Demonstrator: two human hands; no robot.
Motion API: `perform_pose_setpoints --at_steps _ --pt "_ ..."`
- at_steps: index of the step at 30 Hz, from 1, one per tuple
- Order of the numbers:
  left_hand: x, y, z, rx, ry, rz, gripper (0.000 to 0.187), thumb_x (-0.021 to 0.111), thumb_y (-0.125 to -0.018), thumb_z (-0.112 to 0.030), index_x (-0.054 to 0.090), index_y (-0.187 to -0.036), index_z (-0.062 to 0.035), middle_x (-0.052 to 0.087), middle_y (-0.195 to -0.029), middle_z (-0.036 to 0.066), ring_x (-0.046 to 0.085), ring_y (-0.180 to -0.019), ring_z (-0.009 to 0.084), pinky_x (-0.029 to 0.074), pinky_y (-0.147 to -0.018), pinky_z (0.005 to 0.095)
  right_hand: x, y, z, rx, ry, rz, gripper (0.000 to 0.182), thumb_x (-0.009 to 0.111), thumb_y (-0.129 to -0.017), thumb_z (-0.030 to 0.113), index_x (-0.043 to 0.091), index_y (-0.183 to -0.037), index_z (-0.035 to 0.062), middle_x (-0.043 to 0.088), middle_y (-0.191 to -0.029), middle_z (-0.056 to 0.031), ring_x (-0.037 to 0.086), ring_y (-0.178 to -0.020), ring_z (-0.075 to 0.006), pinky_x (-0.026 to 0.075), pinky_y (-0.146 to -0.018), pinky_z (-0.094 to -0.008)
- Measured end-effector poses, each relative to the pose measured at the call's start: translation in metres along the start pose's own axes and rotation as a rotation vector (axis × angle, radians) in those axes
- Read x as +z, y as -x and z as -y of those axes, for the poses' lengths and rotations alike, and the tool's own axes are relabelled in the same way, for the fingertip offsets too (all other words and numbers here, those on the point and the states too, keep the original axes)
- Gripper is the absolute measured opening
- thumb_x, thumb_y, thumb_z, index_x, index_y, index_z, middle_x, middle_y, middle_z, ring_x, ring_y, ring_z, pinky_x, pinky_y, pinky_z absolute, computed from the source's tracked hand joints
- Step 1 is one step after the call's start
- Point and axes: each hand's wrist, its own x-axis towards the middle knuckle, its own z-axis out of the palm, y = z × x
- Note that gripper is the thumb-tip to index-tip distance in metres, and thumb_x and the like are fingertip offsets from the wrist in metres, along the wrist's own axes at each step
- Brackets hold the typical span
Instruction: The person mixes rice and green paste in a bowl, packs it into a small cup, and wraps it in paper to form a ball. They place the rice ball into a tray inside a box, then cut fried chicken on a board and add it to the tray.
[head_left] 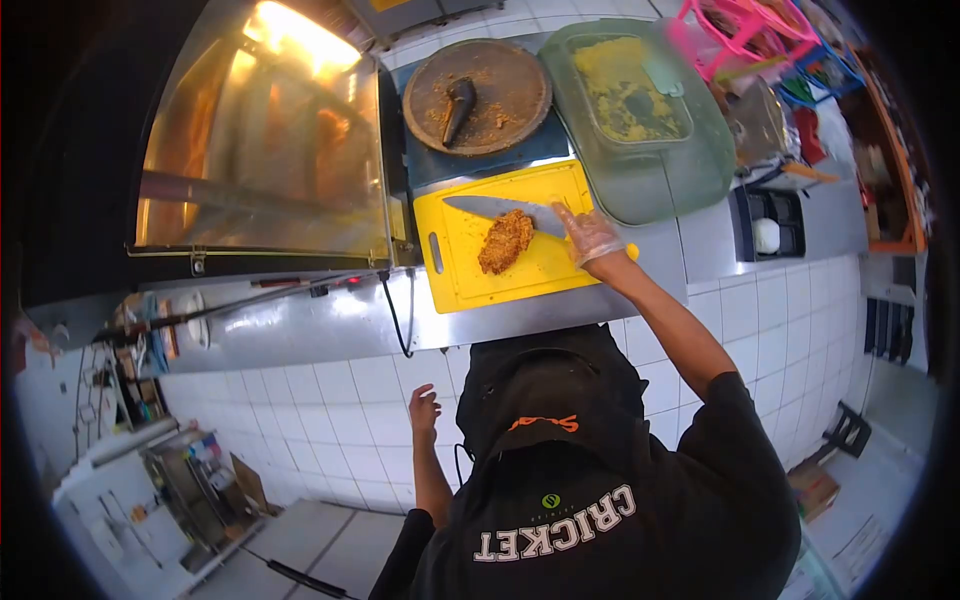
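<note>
My right hand (593,240), in a clear plastic glove, is shut on a knife (490,206) with a yellow handle end. The long blade points left across a yellow cutting board (460,285). Just below the blade, a browned, crumb-coated fried cutlet (506,242) lies on the board, its upper edge close to or touching the steel. Away from the counter, my bare left hand (424,408) hangs low on the left, fingers loosely bent and apart, with nothing in it.
Beyond the board, a round stone mortar (520,70) holds a dark pestle (459,112). A greenish plastic tub (630,140) with yellow crumbs stands to its right. A lit glass-fronted cabinet (265,150) borders the left. Further right are a black tray (770,222) and pink baskets (745,40).
</note>
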Motion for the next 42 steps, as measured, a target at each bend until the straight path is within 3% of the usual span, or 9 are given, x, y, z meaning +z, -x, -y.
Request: perform_pose_setpoints --at_steps 10,13,16,20,26,29,37,39,42 --pt "0.074 0.103 0.01 -0.045 0.043 -0.184 0.024 0.059 -0.09 -0.013 0.065 -0.112 -0.0073 0.062 -0.083 0.007 0.058 -0.069 0.0134 0.046 -0.059 0.0284 -0.074 0.014 0.014 0.169 -0.402 0.171 0.038 0.052 -0.095 0.026 0.052 -0.13 0.0135 0.068 -0.094 -0.0216 0.065 -0.087 -0.0415 0.05 -0.078 -0.0507" --pt "0.088 0.104 -0.024 0.138 -0.011 -0.199 0.019 0.057 -0.096 -0.016 0.066 -0.108 -0.0041 0.06 -0.071 0.002 0.055 -0.061 0.0109 0.043 -0.057 0.0267 -0.036 0.011 0.028 0.011 -0.605 0.298 0.033 0.049 -0.098 0.03 0.056 -0.125 0.0116 0.067 -0.094 -0.0239 0.064 -0.089 -0.0435 0.05 -0.078 -0.0522" --pt "0.106 0.091 -0.082 0.294 -0.14 -0.147 0.02 0.055 -0.099 -0.018 0.066 -0.107 -0.0038 0.057 -0.064 0.0 0.053 -0.058 0.0097 0.042 -0.056 0.0257 0.028 0.004 0.036 -0.142 -0.506 0.091 0.033 0.05 -0.1 0.027 0.054 -0.125 0.0061 0.064 -0.089 -0.0279 0.063 -0.083 -0.0466 0.049 -0.072 -0.0523" --pt "0.156 0.07 -0.197 0.66 -0.127 -0.049 0.02 0.058 -0.099 -0.02 0.068 -0.103 -0.0039 0.055 -0.06 0.005 0.05 -0.053 0.0134 0.041 -0.053 0.0302 0.046 -0.002 0.038 -0.057 -0.447 0.08 0.036 0.047 -0.101 0.032 0.057 -0.124 0.0064 0.065 -0.091 -0.0281 0.063 -0.083 -0.0464 0.051 -0.073 -0.0528" --pt "0.216 -0.032 -0.349 1.434 -0.521 -0.086 0.014 0.063 -0.093 -0.02 0.067 -0.093 -0.0066 0.067 -0.083 0.012 0.061 -0.078 0.0331 0.048 -0.073 0.0462 0.044 -0.003 0.041 0.037 -0.476 0.189 0.033 0.049 -0.101 0.035 0.062 -0.117 0.0094 0.066 -0.091 -0.0255 0.064 -0.08 -0.0429 0.051 -0.072 -0.05" --pt "0.237 -0.089 -0.365 1.529 -0.69 -0.111 0.019 0.062 -0.093 -0.027 0.064 -0.088 -0.009 0.066 -0.079 0.011 0.061 -0.077 0.0324 0.048 -0.069 0.0456 0.026 -0.005 0.045 0.201 -0.645 0.341 0.033 0.049 -0.101 0.036 0.063 -0.112 0.0083 0.065 -0.085 -0.025 0.064 -0.076 -0.041 0.049 -0.067 -0.0491" --pt "0.236 -0.12 -0.341 1.068 -0.714 -0.029 0.029 0.058 -0.095 -0.036 0.059 -0.09 -0.0077 0.066 -0.081 0.02 0.064 -0.077 0.0408 0.048 -0.067 0.0519 0.043 -0.001 0.055 0.114 -0.542 0.108 0.032 0.043 -0.102 0.035 0.064 -0.102 0.011 0.066 -0.083 -0.0206 0.063 -0.075 -0.0419 0.049 -0.065 -0.0523" --pt "0.239 -0.119 -0.35 1.102 -0.654 0.006 0.03 0.058 -0.096 -0.036 0.06 -0.088 -0.0077 0.065 -0.077 0.02 0.064 -0.074 0.0405 0.048 -0.064 0.0512 0.021 -0.003 0.07 0.265 -0.607 0.193 0.033 0.041 -0.102 0.034 0.063 -0.102 0.01 0.067 -0.086 -0.0205 0.063 -0.077 -0.0436 0.05 -0.067 -0.0532" --pt "0.242 -0.111 -0.354 1.07 -0.628 0.051 0.031 0.058 -0.096 -0.036 0.06 -0.084 -0.0076 0.064 -0.072 0.018 0.063 -0.068 0.0402 0.048 -0.06 0.0501 -0.013 -0.003 0.07 0.044 -0.318 0.227 0.037 0.039 -0.103 0.036 0.064 -0.108 0.0104 0.068 -0.088 -0.0207 0.064 -0.079 -0.0432 0.05 -0.069 -0.0523"
